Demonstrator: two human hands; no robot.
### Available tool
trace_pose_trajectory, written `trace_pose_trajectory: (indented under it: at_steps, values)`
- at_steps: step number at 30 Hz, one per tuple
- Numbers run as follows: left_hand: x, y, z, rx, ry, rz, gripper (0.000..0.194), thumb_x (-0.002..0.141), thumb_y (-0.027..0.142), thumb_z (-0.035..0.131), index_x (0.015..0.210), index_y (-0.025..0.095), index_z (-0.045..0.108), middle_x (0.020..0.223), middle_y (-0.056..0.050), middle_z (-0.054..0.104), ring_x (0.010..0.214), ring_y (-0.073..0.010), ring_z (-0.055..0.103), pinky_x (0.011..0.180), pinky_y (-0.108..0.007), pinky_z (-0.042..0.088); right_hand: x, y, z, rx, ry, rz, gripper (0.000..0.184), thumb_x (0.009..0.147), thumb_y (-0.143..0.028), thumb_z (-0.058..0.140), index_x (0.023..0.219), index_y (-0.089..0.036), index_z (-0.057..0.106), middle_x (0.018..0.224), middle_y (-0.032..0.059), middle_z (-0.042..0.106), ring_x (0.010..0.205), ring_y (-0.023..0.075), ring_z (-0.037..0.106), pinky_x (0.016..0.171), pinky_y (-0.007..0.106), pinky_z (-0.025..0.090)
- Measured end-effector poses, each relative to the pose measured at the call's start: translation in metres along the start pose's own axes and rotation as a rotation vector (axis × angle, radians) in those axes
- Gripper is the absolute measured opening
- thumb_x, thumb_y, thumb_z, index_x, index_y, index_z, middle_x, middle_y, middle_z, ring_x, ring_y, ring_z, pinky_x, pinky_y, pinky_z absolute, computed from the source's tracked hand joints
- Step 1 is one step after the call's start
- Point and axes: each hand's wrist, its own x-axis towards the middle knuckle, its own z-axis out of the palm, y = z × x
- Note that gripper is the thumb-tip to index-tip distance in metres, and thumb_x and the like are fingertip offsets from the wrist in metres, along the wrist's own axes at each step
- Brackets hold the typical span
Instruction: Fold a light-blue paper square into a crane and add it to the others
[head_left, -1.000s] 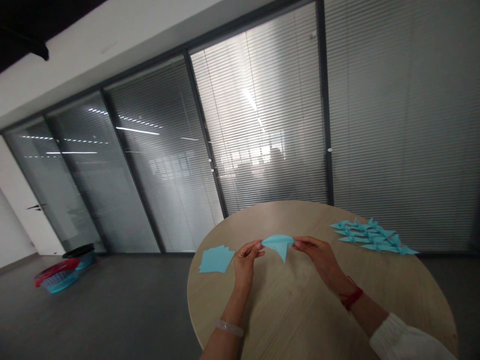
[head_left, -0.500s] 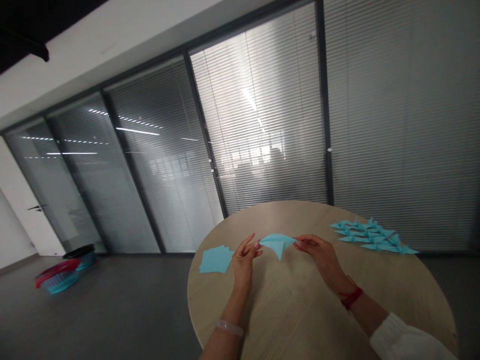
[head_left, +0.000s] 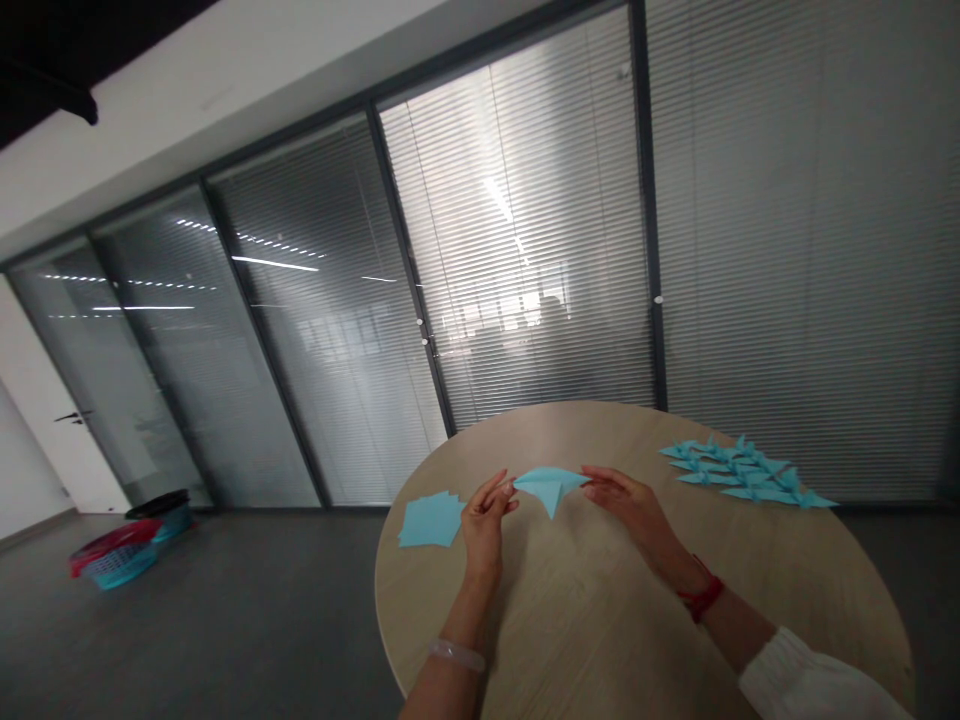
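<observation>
Over the round counter [head_left: 585, 640], roughly mid-width and toward the far side, one folded blue paper [head_left: 550, 485], held up between two bare hands. Shape: a shallow arch, two narrow tips pointing out to the sides, a triangular flap hanging from the middle, point down. Left hand [head_left: 486, 520]: grip drawn to a pinch, thumb against finger at the paper's left tip, the other fingers loosely curled. Right hand [head_left: 622, 500]: grip likewise narrow, fingers straighter, laid almost level, thumb beneath, the right tip running in between them; exact contact too small to make out. Clear band [head_left: 457, 655] on the left wrist; red cord [head_left: 703, 592] on the right, with a white sleeve [head_left: 817, 675] farther up that forearm. Just left of the left hand, a loose pile of flat blue sheets [head_left: 429, 520], corners out of line. Well to the right, near the counter's far right edge, a cluster of blue cranes [head_left: 739, 475] in slanting rows, wings overlapping, count uncertain. Beyond, a glass partition with blinds [head_left: 540, 200], the middle panel brightest. On the grey floor at far left, a red-and-blue basket [head_left: 118, 553], a black-rimmed tub [head_left: 171, 512] just behind it; white door [head_left: 52, 420] past those.
</observation>
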Motion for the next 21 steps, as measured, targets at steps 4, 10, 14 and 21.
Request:
trace_pose_trajectory:
  at_steps: [4,10,14,21]
  values:
    - [-0.001,-0.001,0.001,0.009,-0.025,0.008,0.042,0.062,0.033,0.077,0.100,0.014,0.070,0.092,-0.012,0.073,0.085,-0.0222,0.066,0.070,-0.031,0.054,-0.002,-0.001,0.001,-0.108,-0.005,0.007,0.037,0.061,-0.047,0.075,0.088,-0.021,0.074,0.087,0.0067,0.075,0.086,0.0275,0.068,0.081,0.039,0.053]
    - [0.000,-0.003,0.002,0.018,-0.038,0.002,0.041,0.060,0.034,0.077,0.096,0.013,0.072,0.091,-0.012,0.073,0.082,-0.0231,0.067,0.067,-0.032,0.055,0.000,0.003,-0.003,-0.133,0.029,0.031,0.038,0.058,-0.050,0.075,0.081,-0.021,0.076,0.079,0.0065,0.075,0.081,0.0293,0.069,0.080,0.042,0.053]
    - [0.000,-0.003,0.002,0.016,-0.063,-0.014,0.044,0.062,0.036,0.077,0.099,0.013,0.070,0.094,-0.013,0.072,0.085,-0.0235,0.066,0.068,-0.031,0.055,0.001,0.007,-0.004,-0.119,0.037,0.049,0.036,0.058,-0.050,0.075,0.081,-0.022,0.076,0.077,0.0057,0.075,0.079,0.0286,0.070,0.079,0.041,0.053]
    - [-0.012,-0.005,0.011,-0.139,-0.246,-0.262,0.081,0.070,0.044,0.073,0.138,0.023,0.033,0.113,-0.018,0.064,0.094,-0.0288,0.066,0.073,-0.039,0.056,-0.005,-0.001,0.001,-0.269,0.176,-0.081,0.029,0.065,-0.048,0.071,0.080,-0.024,0.076,0.082,0.0046,0.075,0.082,0.0278,0.068,0.080,0.040,0.052]
